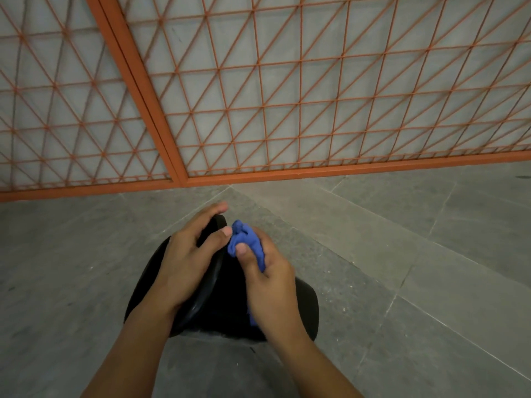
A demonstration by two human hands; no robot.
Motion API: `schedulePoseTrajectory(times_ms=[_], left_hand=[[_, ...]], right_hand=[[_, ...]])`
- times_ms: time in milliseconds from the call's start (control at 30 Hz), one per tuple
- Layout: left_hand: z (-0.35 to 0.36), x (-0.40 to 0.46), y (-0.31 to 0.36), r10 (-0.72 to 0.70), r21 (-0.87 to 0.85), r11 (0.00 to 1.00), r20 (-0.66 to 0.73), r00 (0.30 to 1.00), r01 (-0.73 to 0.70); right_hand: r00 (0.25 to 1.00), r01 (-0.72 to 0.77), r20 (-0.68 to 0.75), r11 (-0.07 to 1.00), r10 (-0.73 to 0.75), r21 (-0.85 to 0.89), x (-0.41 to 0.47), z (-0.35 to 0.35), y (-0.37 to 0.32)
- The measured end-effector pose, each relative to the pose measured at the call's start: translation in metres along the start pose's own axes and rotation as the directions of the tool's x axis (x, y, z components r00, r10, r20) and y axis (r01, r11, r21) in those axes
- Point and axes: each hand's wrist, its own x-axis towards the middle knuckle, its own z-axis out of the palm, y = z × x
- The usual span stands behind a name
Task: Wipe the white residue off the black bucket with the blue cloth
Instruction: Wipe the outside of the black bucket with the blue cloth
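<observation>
The black bucket [221, 308] lies on the grey stone floor in front of me, mostly covered by my hands. My left hand [188, 254] holds its rim, thumb and fingers spread over the edge at the far side. My right hand [268, 282] grips the bunched blue cloth [247, 242] and presses it against the bucket just right of the left thumb. A bit of the cloth also shows below my right palm. The bucket looks uniformly dark; no white residue is visible on the parts that show.
An orange metal lattice gate [258, 110] stands upright close behind the bucket, its bottom rail along the floor. Grey floor tiles [431, 254] spread to the left and right of the bucket.
</observation>
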Motion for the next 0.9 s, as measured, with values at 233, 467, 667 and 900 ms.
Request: schedulePoseTrajectory(times_ms=[233, 467, 667, 900], left_hand=[[0.001, -0.002, -0.001, 0.02, -0.045, 0.999, 0.015, 1.0, -0.02], [0.003, -0.001, 0.002, 0.03, -0.023, 0.999, -0.011, 0.999, -0.03], [0.002, 0.002, -0.003, -0.007, -0.083, 0.997, -0.011, 1.0, 0.006], [-0.004, -0.001, -0.004, 0.032, -0.032, 0.999, -0.027, 0.999, -0.033]], right_hand=[[0.996, 0.08, -0.049, 0.996, -0.081, -0.029, -0.019, 0.003, -0.001], [0.993, 0.006, -0.12, 1.0, -0.008, -0.018, -0.014, -0.009, 0.014], [0.995, 0.093, 0.037, 0.995, -0.095, 0.043, 0.002, -0.005, 0.0], [0.987, 0.159, 0.037, 0.985, -0.157, -0.066, -0.02, -0.001, 0.007]])
